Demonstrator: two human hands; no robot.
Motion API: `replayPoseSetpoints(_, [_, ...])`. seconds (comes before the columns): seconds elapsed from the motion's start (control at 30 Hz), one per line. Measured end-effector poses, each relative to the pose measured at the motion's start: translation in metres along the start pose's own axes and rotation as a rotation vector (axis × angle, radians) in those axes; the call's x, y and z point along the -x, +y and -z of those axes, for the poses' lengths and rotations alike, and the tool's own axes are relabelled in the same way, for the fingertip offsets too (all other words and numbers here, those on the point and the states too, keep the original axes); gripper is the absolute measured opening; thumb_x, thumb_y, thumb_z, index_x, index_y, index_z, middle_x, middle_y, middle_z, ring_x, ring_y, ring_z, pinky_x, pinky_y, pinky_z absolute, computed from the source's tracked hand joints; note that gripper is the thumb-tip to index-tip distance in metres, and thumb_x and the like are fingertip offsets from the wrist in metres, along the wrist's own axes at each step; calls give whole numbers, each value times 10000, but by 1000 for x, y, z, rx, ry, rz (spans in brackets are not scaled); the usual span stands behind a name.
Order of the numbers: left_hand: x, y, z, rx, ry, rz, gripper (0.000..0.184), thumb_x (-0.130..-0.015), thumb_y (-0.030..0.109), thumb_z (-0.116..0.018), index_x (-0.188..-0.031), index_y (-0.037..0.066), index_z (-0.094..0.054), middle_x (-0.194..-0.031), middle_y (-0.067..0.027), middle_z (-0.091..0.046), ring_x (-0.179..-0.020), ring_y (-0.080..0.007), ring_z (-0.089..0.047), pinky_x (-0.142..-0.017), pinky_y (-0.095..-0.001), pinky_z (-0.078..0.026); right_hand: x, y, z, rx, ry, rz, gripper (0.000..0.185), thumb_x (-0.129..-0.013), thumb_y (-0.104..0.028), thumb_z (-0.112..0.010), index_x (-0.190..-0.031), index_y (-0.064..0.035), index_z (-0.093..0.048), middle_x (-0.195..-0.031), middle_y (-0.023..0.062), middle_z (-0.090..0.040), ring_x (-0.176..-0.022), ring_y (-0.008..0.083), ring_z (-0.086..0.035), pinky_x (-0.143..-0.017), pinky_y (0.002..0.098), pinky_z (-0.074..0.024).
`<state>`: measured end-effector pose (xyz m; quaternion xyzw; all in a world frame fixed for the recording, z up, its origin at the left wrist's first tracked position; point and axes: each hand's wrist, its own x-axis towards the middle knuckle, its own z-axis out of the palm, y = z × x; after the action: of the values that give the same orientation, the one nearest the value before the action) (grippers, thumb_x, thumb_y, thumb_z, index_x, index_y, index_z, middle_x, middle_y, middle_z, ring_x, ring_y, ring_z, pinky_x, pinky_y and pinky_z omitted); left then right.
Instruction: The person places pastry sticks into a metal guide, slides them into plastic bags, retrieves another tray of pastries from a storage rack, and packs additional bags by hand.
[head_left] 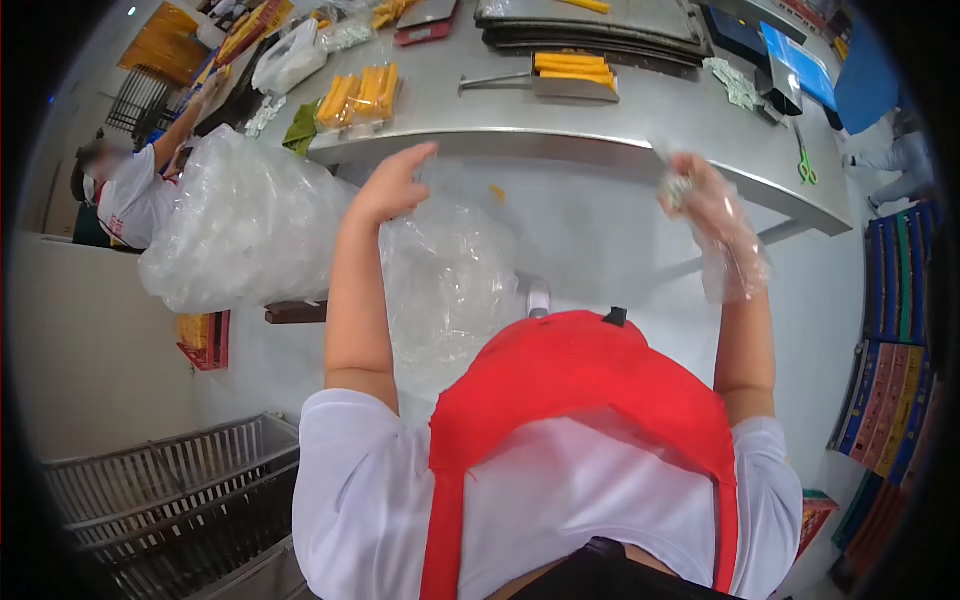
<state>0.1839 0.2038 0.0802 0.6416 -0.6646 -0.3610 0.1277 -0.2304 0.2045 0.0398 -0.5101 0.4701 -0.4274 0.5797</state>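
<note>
My left hand [398,184] is bare and raised in front of the table edge, its fingers apart with nothing visible between them. Below it, a large clear plastic bag or sheet [450,285] hangs or lies; whether it touches the hand is unclear. My right hand [708,200] wears a clear plastic glove, its fingers closed on a small white-green packet [676,190]. On the metal table [480,138], bagged yellow sticks [360,95] lie beyond my left hand. More yellow sticks [575,68] rest in a metal scoop [575,94] between the hands.
Green scissors [806,165] and white-green packets [735,84] lie at the table's right. Stacked dark trays [595,38] stand behind the scoop. A big plastic bundle [245,220] is at left, beside another person [135,195]. Crates [190,490] stand lower left.
</note>
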Motion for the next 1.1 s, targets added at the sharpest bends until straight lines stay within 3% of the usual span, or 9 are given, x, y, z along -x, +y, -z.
replayPoseSetpoints(0.23, [-17, 49, -17, 50, -114, -202, 639, -624, -4, -509, -1257, 47, -438, -1109, -129, -556, -597, -156, -550, -530, -275, -478, -46, -93, -145, 397, -668, 548, 186, -758, -102, -560, -931, -39, -581, -860, 72, -595, -822, 192, -591, -671, 334, -465])
replayPoseSetpoints(0.3, [-16, 44, -17, 62, -179, -102, 626, -632, 16, -520, -1253, 30, -437, -1102, -112, -549, -608, -142, -544, -519, -261, -462, -57, -81, -184, 1103, -564, 652, 204, -735, -129, -580, -924, -53, -587, -928, 123, -607, -789, 274, -610, -654, 369, -474])
replayPoseSetpoints(0.53, [-6, -13, 3, 193, 53, -421, 622, -649, -31, -523, -1263, 2, -425, -1193, -73, -498, -526, -51, -424, -485, -207, -401, -87, -44, -222, 1427, -597, 518, 189, -746, -132, -579, -928, -82, -591, -855, 136, -607, -769, 323, -602, -645, 388, -472])
replayPoseSetpoints(0.6, [1, -7, 30, 309, 171, -257, 601, -651, 0, -520, -1246, -12, -431, -1293, -114, -446, -585, -76, -450, -579, -214, -428, -102, -38, -226, 736, -325, 1215, 144, -755, -103, -594, -890, -56, -575, -789, 103, -596, -720, 278, -598, -642, 362, -476])
replayPoseSetpoints(0.63, [5, -11, 42, 289, 249, -252, 597, -658, 2, -519, -1247, -12, -429, -1293, -112, -447, -578, -71, -431, -578, -212, -425, -111, -37, -222, 747, -324, 1217, 144, -755, -103, -594, -890, -56, -575, -789, 103, -596, -720, 278, -598, -642, 362, -476])
replayPoseSetpoints(0.8, [3, 11, 93, 301, 413, -254, 580, -687, -3, -502, -1260, -6, -416, -1300, -110, -438, -656, -72, -462, -592, -189, -406, -213, 41, -188, -435, 133, -232, 214, -817, -128, -592, -986, -12, -530, -984, 99, -529, -874, 200, -525, -787, 290, -450])
replayPoseSetpoints(0.97, [-84, 15, 92, -335, 561, -587, 628, -684, -72, -460, -1299, 12, -361, -1359, -137, -359, -1048, -216, -508, -785, -287, -436, -285, 59, -225, -1057, 408, -363, 669, -771, -436, -589, -1249, -27, -362, -1237, 137, -404, -1078, 176, -424, -935, 294, -337])
replayPoseSetpoints(1.03, [-112, 12, 80, -300, 473, -541, 627, -681, -68, -459, -1295, 14, -361, -1366, -139, -342, -1050, -264, -501, -810, -313, -431, -285, 53, -226, -1222, 283, -251, 878, -737, -593, -516, -1348, -37, -218, -1378, 80, -254, -1186, 194, -298, -1053, 317, -156])
replayPoseSetpoints(1.1, [-128, 5, 69, -250, 370, -499, 626, -678, -64, -458, -1290, 16, -361, -1373, -140, -325, -1053, -311, -494, -836, -339, -425, -282, 45, -223, -1286, 335, -295, 837, -744, -568, -514, -1331, -36, -243, -1347, 66, -289, -1155, 191, -322, -1038, 319, -188])
